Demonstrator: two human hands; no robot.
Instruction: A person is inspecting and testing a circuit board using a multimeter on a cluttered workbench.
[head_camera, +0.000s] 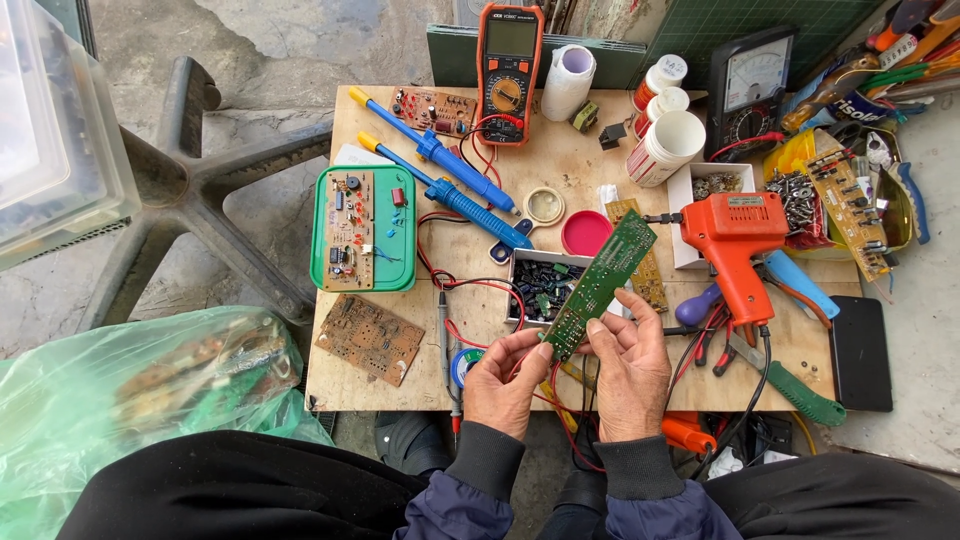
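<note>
A long green circuit board (600, 282) is held up over the near middle of a small wooden worktable (560, 160). My left hand (505, 385) pinches its lower end. My right hand (632, 365) grips the same end from the right, thumb on the board's edge. The board slants up to the right, over a white box of small dark components (535, 290). An orange soldering gun (738, 250) lies just right of the board. Two blue desoldering pumps (455, 180) lie to the upper left.
A green tray with a brown board (362, 228) sits at the left, another brown board (368, 338) below it. An orange multimeter (508, 70), an analog meter (750, 85), white tubs (665, 145), pliers (790, 385) and red leads crowd the table. A green plastic bag (150, 390) lies lower left.
</note>
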